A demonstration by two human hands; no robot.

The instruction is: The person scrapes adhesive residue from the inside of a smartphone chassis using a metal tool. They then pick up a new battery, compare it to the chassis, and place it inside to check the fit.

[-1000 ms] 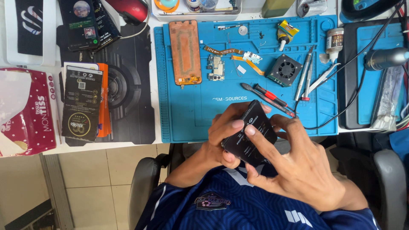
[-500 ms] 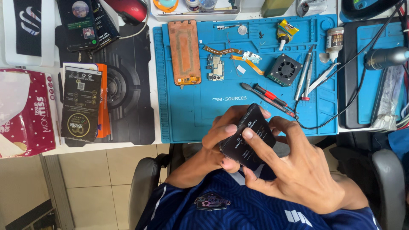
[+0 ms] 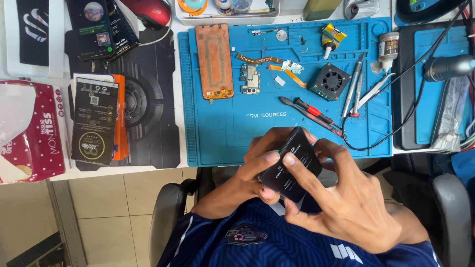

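Below the bench [image 3: 148,168] edge, over the lap: both hands on a flat black phone-sized slab [image 3: 291,165].

Left hand [image 3: 257,173] cups the slab from 9 o'clock, fingers curled shut around its edge and thumb pressed on the face. Right hand [image 3: 351,202] closes on it from 4 o'clock, index fingertip on the face, remaining fingers wrapped behind. Slab is tilted, upper end toward 12 o'clock, just short of the blue work mat [image 3: 222,128]. Judged light, rigid, smooth-faced and likely slippery; probably fragile under bending, so best gripped along the long edges, not by pressing mid-face. On the mat: an orange phone frame [image 3: 214,62] at 11 o'clock, a small circuit board [image 3: 251,79], a black fan [image 3: 330,79], a red-handled screwdriver [image 3: 316,112] at 12 o'clock.
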